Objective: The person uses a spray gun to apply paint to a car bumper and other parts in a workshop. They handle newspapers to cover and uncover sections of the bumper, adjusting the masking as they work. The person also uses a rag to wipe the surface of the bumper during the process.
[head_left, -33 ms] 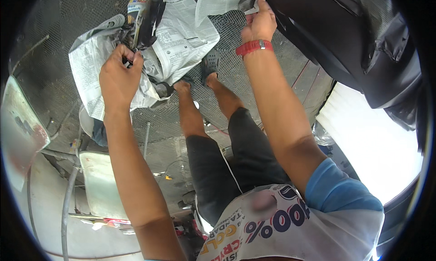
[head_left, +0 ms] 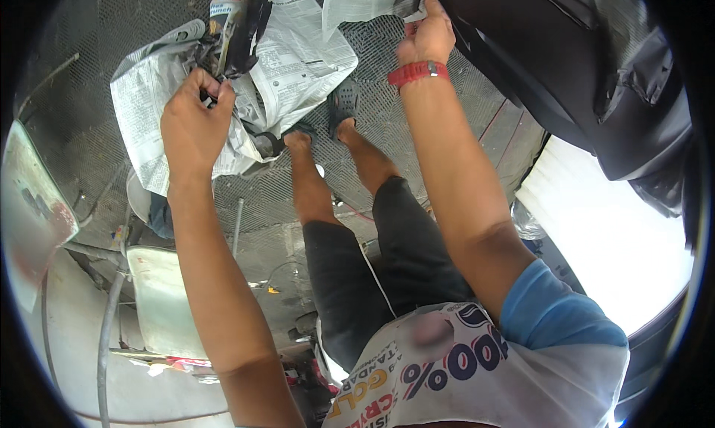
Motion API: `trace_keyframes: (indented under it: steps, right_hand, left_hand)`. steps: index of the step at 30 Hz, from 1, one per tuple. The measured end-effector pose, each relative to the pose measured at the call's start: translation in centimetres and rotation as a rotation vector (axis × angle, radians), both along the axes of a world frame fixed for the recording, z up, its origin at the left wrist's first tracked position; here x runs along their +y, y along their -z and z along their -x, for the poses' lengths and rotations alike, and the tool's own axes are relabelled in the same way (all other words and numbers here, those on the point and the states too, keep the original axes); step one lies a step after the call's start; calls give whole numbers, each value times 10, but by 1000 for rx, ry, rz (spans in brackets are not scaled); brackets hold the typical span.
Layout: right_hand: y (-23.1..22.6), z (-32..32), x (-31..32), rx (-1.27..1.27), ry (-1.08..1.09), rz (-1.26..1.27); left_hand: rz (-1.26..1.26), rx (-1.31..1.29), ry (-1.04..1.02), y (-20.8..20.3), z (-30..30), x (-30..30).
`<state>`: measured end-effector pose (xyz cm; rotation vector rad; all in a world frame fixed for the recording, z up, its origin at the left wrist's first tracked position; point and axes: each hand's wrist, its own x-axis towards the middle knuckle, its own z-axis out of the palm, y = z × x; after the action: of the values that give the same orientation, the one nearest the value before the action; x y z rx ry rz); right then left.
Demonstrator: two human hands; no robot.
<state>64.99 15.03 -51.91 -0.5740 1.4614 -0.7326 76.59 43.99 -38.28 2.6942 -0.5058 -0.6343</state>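
My left hand (head_left: 197, 126) is closed in a pinch, thumb against bent fingers, at the crumpled edge of a newspaper sheet (head_left: 141, 100). Dark, shiny plastic film (head_left: 242, 48) and a colour-printed strip (head_left: 226, 7) rise from the paper just past those fingertips. Another newspaper page (head_left: 302, 70) spreads out to the right of this bunch. Farther right, my right hand (head_left: 430, 40), with a red watch (head_left: 418, 73) at the wrist, is closed on the edge of a pale newspaper piece (head_left: 361, 2). That piece lies against a large glossy black surface (head_left: 536, 78); the right fingertips are partly hidden.
Below the hands lies a dark textured floor mat (head_left: 71, 108), where my feet stand in dark clogs (head_left: 342, 100). On the left are a metal pipe frame (head_left: 112, 324) and pale green panels (head_left: 160, 294). A bright white panel (head_left: 607, 219) stands at right.
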Motion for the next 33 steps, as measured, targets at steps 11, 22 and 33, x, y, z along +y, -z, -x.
trace_keyframes:
  steps: [11, 22, 33]
  right_hand:
    - [60, -39, 55, -51, -33, 119]
    - [31, -22, 44, 102, 109, 222]
    - [35, -19, 14, 85, 119, 3]
  left_hand:
    - [-37, 56, -100, 26, 7, 15]
    - [-25, 71, -127, 11, 7, 11]
    - [12, 62, -110, 22, 7, 16]
